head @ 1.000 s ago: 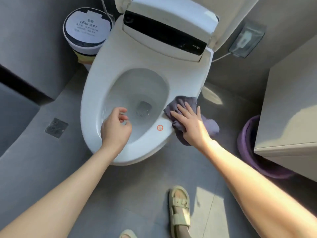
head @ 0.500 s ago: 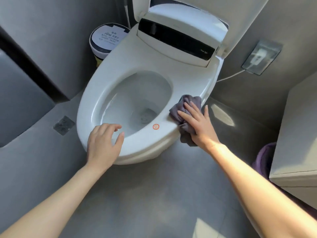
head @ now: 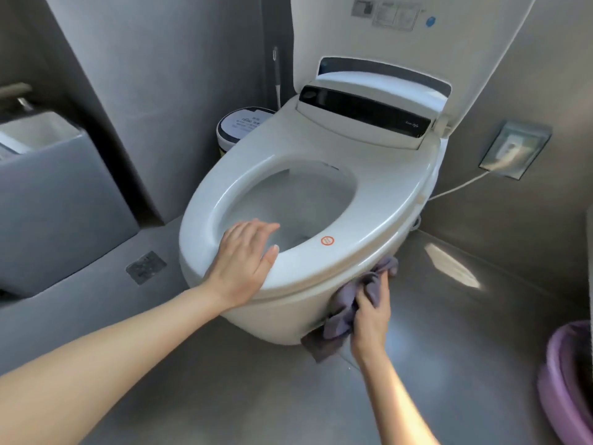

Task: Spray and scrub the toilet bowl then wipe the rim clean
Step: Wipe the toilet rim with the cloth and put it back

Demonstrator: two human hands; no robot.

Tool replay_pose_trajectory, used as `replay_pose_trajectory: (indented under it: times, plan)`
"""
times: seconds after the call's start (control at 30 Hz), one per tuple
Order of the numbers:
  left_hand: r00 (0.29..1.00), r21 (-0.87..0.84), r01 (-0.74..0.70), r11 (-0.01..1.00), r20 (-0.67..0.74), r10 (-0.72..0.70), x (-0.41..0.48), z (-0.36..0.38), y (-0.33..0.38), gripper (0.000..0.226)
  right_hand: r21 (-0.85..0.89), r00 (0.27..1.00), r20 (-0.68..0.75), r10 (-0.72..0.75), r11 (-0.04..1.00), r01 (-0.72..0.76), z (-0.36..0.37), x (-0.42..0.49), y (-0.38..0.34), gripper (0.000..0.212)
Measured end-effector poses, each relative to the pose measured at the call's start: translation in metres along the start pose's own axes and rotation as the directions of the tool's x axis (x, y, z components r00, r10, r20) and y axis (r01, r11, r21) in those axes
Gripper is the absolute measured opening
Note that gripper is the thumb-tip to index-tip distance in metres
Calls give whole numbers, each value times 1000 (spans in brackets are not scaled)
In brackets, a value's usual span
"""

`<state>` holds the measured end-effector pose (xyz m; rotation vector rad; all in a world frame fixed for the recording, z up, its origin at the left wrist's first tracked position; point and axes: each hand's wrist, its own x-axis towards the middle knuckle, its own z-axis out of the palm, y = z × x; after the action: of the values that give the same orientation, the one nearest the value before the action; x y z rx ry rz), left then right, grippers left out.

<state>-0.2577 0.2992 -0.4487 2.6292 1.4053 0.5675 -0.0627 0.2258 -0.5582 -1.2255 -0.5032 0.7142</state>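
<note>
Head view: small red-orange round sticker (head: 327, 240), illegible, on toilet seat (head: 378, 200).

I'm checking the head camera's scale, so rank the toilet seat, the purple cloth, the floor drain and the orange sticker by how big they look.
1. Toilet seat
2. Purple cloth, partly hidden by the right hand
3. Floor drain
4. Orange sticker

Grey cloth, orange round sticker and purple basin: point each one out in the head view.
grey cloth (head: 343, 300), head view, on the bunched folds against the bowl's outer side.
orange round sticker (head: 327, 240), head view, on its centre, on the seat's front.
purple basin (head: 556, 364), head view, on its near rim.
</note>
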Motion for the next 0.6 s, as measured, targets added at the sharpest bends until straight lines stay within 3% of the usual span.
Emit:
replay_pose_trajectory:
  times: [0.07, 0.17, 0.3, 0.4, 0.47, 0.53, 0.6]
  plan:
    - [999, -9, 15, 1000, -45, -16, -1, 2, 0, 62, 27, 999, -51, -3, 1000, 5, -19, 59, -16, 47]
    - [997, -35, 33, 999, -73, -36, -1, 5, 2, 69, 31, 997, -73, -7, 999, 9, -21, 92, -47, 47]
    - [989, -162, 67, 985, -121, -87, 0, 1, 0, 75, -139, 963, -40, -265, 956, 257, 20, 27, -48, 67]
    - [974, -277, 147, 950, -129, -189, 0, -7, 1, 66, -270, 895, 90, -437, 855, 444, 46, -57, -5, 67]
    - [966, -315, 170, 934, -137, -221, -2, -12, 1, 62, -243, 927, 63, -371, 895, 374, 41, -57, -1, 64]
    - [965, -310, 163, 937, -149, -217, -5, -16, -4, 61, -161, 961, -40, -272, 951, 263, 19, -16, -18, 62]
    - [961, -294, 176, 940, -157, -229, -5, -18, -14, 61, -152, 978, -29, -205, 968, 199, 4, 37, -45, 52]
